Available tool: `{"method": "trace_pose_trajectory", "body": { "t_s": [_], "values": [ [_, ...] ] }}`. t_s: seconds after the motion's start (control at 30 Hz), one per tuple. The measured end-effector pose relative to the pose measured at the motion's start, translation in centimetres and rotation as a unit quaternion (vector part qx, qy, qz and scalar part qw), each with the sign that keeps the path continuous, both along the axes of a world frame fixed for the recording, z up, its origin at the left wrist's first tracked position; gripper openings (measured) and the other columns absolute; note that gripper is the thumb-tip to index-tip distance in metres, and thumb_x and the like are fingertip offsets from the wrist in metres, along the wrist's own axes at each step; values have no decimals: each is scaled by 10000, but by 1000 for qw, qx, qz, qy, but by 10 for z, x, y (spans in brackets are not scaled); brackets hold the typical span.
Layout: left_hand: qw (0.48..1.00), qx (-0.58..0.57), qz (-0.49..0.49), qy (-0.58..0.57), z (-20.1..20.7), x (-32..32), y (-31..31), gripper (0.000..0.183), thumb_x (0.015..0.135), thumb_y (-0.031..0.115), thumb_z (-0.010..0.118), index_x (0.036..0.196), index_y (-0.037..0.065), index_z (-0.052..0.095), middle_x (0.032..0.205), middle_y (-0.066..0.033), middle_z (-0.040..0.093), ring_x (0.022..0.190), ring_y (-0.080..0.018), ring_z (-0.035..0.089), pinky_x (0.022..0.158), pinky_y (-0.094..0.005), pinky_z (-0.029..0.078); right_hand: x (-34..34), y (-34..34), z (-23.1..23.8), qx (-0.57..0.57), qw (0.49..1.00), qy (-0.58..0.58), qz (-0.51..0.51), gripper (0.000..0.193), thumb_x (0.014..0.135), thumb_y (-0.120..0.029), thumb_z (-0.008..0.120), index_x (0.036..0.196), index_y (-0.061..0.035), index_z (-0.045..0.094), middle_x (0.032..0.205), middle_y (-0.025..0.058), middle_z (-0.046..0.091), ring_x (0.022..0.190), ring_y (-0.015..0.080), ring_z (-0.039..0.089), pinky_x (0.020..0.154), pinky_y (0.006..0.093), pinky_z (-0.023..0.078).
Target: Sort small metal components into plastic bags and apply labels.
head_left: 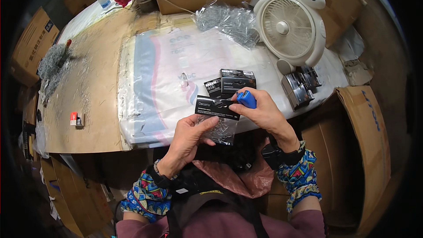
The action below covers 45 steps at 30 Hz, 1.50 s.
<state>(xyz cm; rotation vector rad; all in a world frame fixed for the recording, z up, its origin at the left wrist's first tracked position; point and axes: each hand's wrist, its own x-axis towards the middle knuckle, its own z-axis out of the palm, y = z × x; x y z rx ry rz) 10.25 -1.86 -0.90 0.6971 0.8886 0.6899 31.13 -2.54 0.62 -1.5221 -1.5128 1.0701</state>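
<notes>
While the clear bag (224, 135) of small metal pieces hangs off the black header card (215, 105), I've got the pair up in front of me at the near edge of the worktop (94, 136), not resting on it. Left hand (183, 136): thumb on top, fingers behind, pinching bag and card where they meet. Right hand (266, 114): fingers wrapped round a small blue tool (246, 99), looks like a mini stapler, thumb at the card's right end. Can't tell if its nose is over the card; my fingers hide it. To do this well, I'd let the metal settle low so none sits under the fold, square the card's edges, then bite straight down through card and bag together, not at a slant. I'd hold the left pinch firm against the squeeze, thumb well clear of the nose. Main risks, as I read it: catching card only, or card creeping crooked. A light tug on the bag would check the hold. The dark packs (238, 80) lie just beyond the card; I'd give my knuckles clearance there. Small red-and-white box (76, 119) is well off left, untouched.
</notes>
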Motion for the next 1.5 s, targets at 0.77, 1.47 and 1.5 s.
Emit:
{"method": "trace_pose_trajectory", "body": {
  "t_s": [0.77,1.47,1.5],
  "values": [
    [967,220,62,110,-18,21,-35,184,878,138,643,975,-14,679,684,20,591,512,-25,463,415,-195,406,-47,9,-16,129,930,241,-247,457,903,-455,563,780,-16,536,580,-2,495,493,80,501,471,224,405],
    [895,238,117,359,-14,-85,54,382,814,204,671,1068,-74,611,887,-146,664,758,-242,634,591,-341,523,-30,-22,-19,-25,850,480,-214,348,913,-384,564,992,-51,498,870,91,595,791,206,643,694,382,578],
    [765,382,146,497,-14,-90,45,470,773,192,704,1147,-62,573,1027,-191,646,937,-338,618,779,-403,501,-31,-24,-17,-22,853,477,-212,348,913,-384,564,992,-51,498,870,91,595,791,206,643,694,382,578]
  ]
}}
